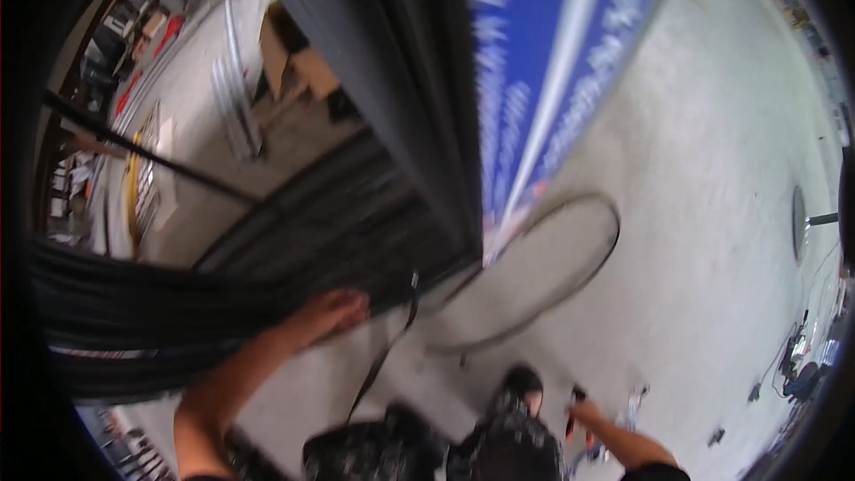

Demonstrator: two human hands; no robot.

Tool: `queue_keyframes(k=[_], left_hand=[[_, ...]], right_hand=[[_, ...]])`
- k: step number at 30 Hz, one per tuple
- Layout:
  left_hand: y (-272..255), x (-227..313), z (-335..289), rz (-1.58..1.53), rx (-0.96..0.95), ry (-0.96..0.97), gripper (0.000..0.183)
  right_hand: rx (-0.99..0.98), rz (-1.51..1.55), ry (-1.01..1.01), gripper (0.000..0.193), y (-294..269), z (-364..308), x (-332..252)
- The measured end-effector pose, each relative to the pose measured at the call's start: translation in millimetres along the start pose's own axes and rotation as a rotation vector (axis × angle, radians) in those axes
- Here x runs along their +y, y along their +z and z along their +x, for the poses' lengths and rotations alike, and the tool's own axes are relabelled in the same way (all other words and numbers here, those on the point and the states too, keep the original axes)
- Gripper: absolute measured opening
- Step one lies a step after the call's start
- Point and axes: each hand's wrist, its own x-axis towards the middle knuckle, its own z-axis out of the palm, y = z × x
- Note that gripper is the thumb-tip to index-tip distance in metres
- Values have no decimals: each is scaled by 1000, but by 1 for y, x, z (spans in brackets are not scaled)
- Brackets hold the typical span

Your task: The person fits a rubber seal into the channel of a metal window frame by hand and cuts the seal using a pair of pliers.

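Observation:
My left hand (337,312) reaches in beside the lower edge of a large black ribbed structure (329,214); it looks loosely open with nothing seen in it, though blur softens the fingers. A thin black strap (385,358) hangs just right of this hand. Low on the right, my right hand (583,411) is closed around a small hand tool (578,392) with a dark end and a red part below. Blur hides the tool's exact kind. A blue printed sheet (543,53) with white markings stands against the right side of the black structure.
A dark cable loop (614,230) lies on the pale concrete floor (695,214). Long metal bars (233,107) and cardboard boxes (303,71) are at the far left. Black bundled lengths (134,325) curve along the left. Tools and cords (797,374) lie at the right rim.

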Motion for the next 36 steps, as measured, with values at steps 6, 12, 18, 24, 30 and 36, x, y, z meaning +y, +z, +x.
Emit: queue_keyframes(k=[6,12,18,24,30,36], left_hand=[[33,51,-59,169,-45,-89,30],[95,109,-128,264,-28,23,37],[125,144,-246,178,80,0,34],[129,203,-352,62,203,52,34],[69,263,-433,29,458,315,35],[45,364,-480,200,670,747,27]], right_hand=[[125,-265,1,50,-37,-64,-61],[295,-188,-63,45,-64,-119,-117],[238,41,-405,43,-89,-262,-197],[54,477,-691,60,-55,-321,-170],[-558,1116,-509,34,-45,-483,-142],[-851,1345,-358,47,-45,-577,-115]])
